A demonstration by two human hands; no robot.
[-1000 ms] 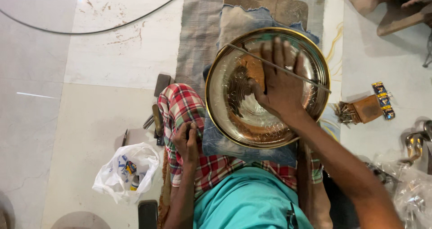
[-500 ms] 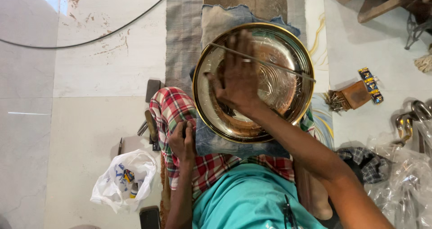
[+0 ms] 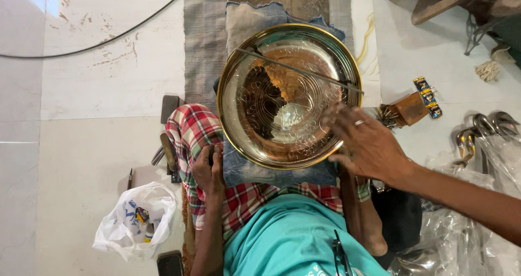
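A large round engraved brass plate (image 3: 239, 64) rests on a blue cloth over my lap, with a brown paste smeared on its upper middle and a thin metal rod (image 3: 304, 72) lying across it. My right hand (image 3: 369, 143) hovers at the plate's right rim, fingers spread, a ring on one finger, holding nothing. My left hand (image 3: 209, 170) rests on my checked cloth-covered thigh just left of the plate, fingers curled, with nothing visible in it.
A white plastic bag (image 3: 135, 222) lies on the floor at lower left. A small brown pouch with a striped strip (image 3: 412, 107) sits right of the plate. Metal ladles (image 3: 483, 129) and clear plastic wrapping lie at right. A grey mat (image 3: 203, 43) and black cable (image 3: 108, 37) lie ahead.
My right hand has come off the middle of the plate and moved to its right rim, uncovering the brown smear. The left hand stays on my thigh.
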